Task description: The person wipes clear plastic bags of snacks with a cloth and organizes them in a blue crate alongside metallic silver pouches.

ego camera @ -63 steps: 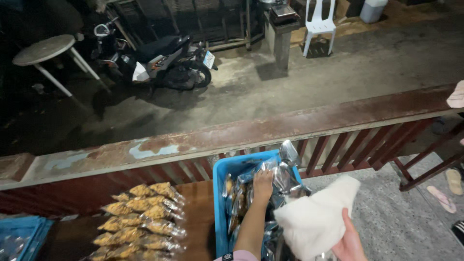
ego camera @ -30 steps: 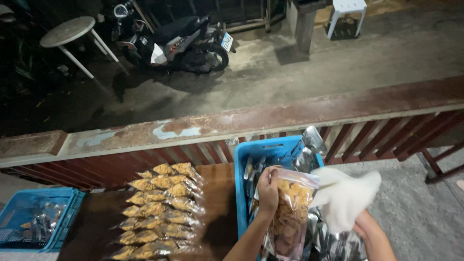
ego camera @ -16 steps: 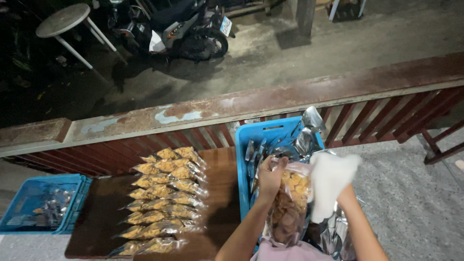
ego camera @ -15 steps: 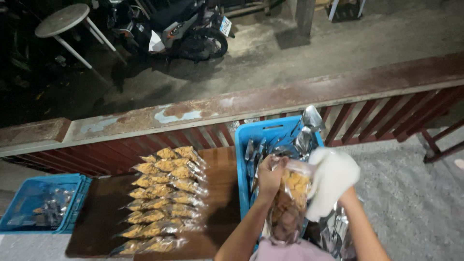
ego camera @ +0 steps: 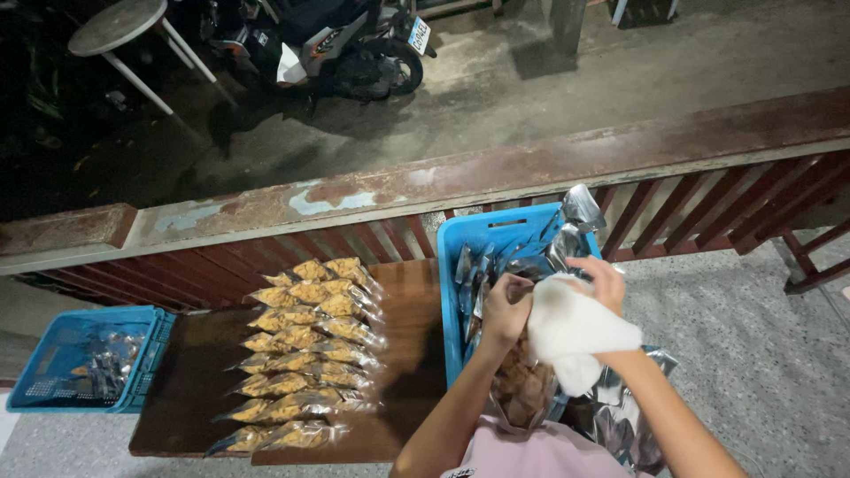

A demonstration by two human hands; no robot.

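Note:
My left hand (ego camera: 506,305) grips the top of a clear snack bag (ego camera: 524,385) filled with brown pieces, held upright over the blue crate (ego camera: 460,235). My right hand (ego camera: 605,281) presses a white cloth (ego camera: 571,332) against the upper part of that bag. The crate holds several more silver and clear bags (ego camera: 567,235). Left of it, rows of filled snack bags (ego camera: 305,350) lie on a dark wooden bench (ego camera: 190,385).
A rusty red railing (ego camera: 425,181) runs across in front of the bench. A second blue crate (ego camera: 84,358) with a few bags stands at the far left. Below the railing are a parked motorbike (ego camera: 328,44) and a round white table (ego camera: 115,22).
My left hand lifted a bag out of the crate and holds it upright. My right hand brought the white cloth onto the bag. The view shifted slightly.

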